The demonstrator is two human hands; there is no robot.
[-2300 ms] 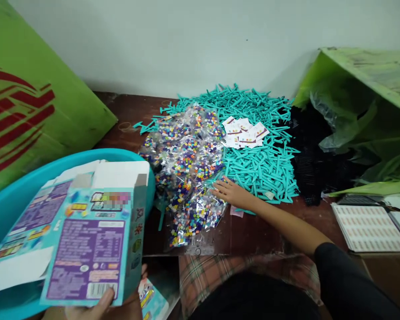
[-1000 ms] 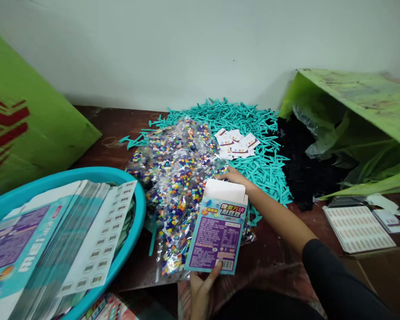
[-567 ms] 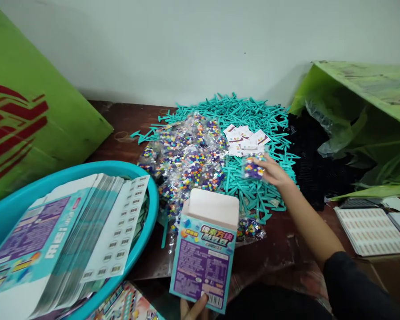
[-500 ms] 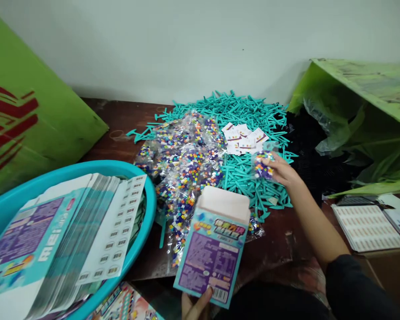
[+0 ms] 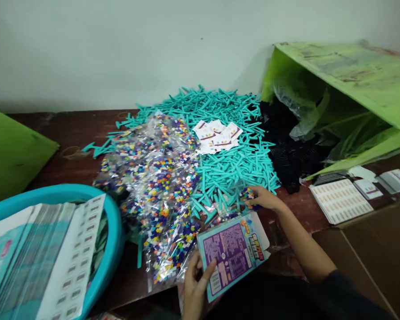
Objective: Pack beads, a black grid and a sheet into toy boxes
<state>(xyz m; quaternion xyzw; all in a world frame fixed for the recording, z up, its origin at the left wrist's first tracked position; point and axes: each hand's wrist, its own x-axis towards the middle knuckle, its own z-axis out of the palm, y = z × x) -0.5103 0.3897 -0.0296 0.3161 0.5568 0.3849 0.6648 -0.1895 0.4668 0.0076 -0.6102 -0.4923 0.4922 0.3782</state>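
Observation:
My left hand (image 5: 197, 280) grips the bottom end of a turquoise and purple printed box (image 5: 231, 255), its open flap end tilted to the right. In my right hand (image 5: 266, 198) is a small clear bag of coloured cubes (image 5: 248, 197), pinched by the fingers above the box. Many similar bags of coloured cubes (image 5: 166, 178) form a heap left of my hands. Behind them spreads a large pile of turquoise T-shaped plastic pieces (image 5: 233, 171), with several small white printed cards (image 5: 216, 135) lying on top.
At left, a turquoise tub (image 5: 115, 231) holds a stack of flat printed boxes (image 5: 30, 258) and a sticker sheet (image 5: 75, 266). A green container (image 5: 346, 75) lies at right beside black mesh pieces (image 5: 283, 151). Sticker sheets (image 5: 342, 200) and a brown cardboard box (image 5: 380, 249) are nearer me.
The view has swung right. The box has turned from upright to lying over, its open end now pointing right. My right hand has brought the bag down closer to the box.

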